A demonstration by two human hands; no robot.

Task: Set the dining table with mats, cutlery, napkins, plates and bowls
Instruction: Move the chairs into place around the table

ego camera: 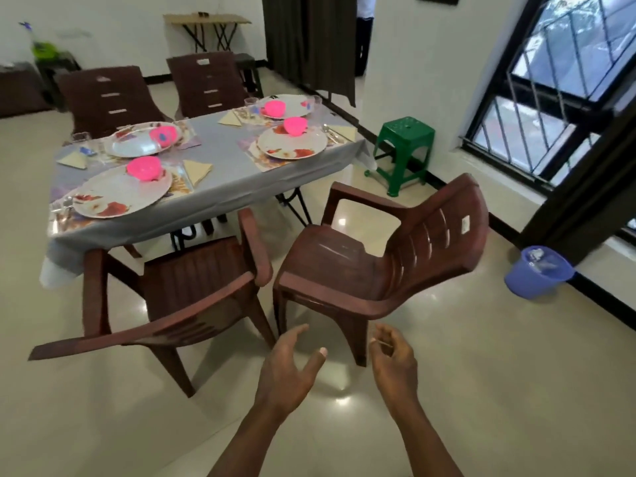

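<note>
The dining table under a grey cloth stands ahead at upper left. Several floral plates, such as the near-left plate, lie on mats, each carrying a pink bowl. Folded yellow napkins and cutlery lie beside them, with clear glasses at the far side. My left hand hovers with fingers spread, holding nothing, well short of the table. My right hand hangs beside it, fingers loosely curled and empty.
Two brown plastic chairs stand between me and the table: one faces the table, the other is turned aside. Two more chairs stand behind the table. A green stool and a blue bucket sit near the window wall.
</note>
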